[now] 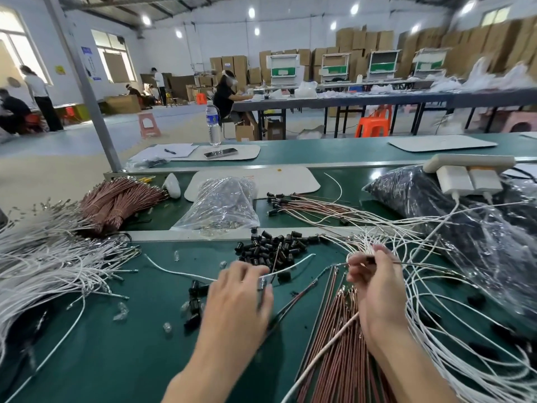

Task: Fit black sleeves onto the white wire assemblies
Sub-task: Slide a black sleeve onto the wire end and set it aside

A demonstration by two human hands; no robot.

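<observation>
The white wire (pixel 293 264) in play lies across the middle of the frame, its metal tip pinched between the curled fingers of the left hand (pixel 238 295), just below the loose pile of sleeves (pixel 270 247) on the bench (pixel 116 344). To the right of centre the right hand (pixel 374 286) grips a wire bunch (pixel 360 245) at its gathered ends, finger and thumb closed round them, the strands fanning off to the right edge. The step looks like threading one sleeve over a terminal. To do it well, I would hold the wire close behind the tip so it does not bend, pick a sleeve with its wider mouth facing the terminal, and push straight along the wire, not at an angle, until it seats. Keeping the bunch fanned should make the next end easy to single out. Something dark sits between the right fingertips; whether it is a sleeve I cannot tell. The left palm hides how much of the terminal is bare, and motion blur smears the fingers. Brown wires (pixel 334 350) run off the bottom edge, a white heap (pixel 43 271) is cut by the left edge, and a clear bag (pixel 223 205) holds small parts too fine to name.
</observation>
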